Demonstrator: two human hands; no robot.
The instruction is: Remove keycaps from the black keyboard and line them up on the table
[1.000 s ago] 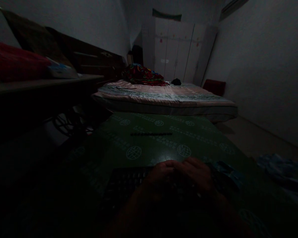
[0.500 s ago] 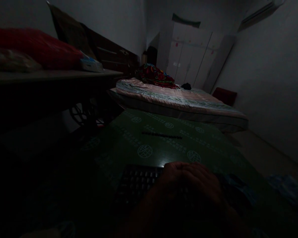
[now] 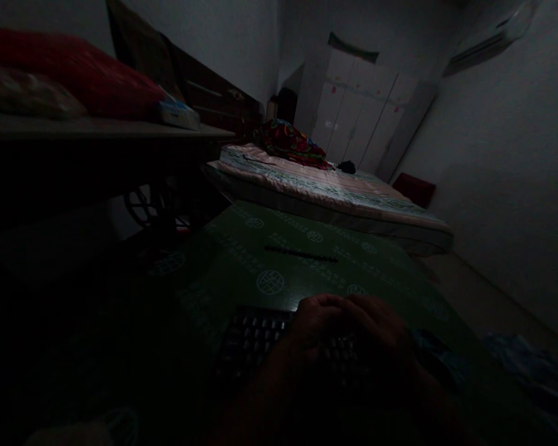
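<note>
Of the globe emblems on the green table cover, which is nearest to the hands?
The faint globe just beyond the right hand; the brighter globe sits farther left, beyond the keyboard.

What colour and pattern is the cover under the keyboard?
Dark green cover printed with pale globe emblems and rows of text; head view.

Green cover [image 3: 381, 272]: printed with pale globes, spread at 6 o'clock.
Dark strip [image 3: 301, 254]: lies across the cover, centre.
Bed [image 3: 335, 192]: striped sheet, 12 to 2 o'clock.
Colourful bundle [image 3: 291, 139]: on the bed's far end, 12 o'clock.
Wardrobe [image 3: 358, 118]: pale doors, 1 o'clock.
Red pillow [image 3: 74, 74]: on the side table [image 3: 97, 130], 10 o'clock.
Air conditioner [image 3: 488, 40]: high on the wall, 2 o'clock.
</note>
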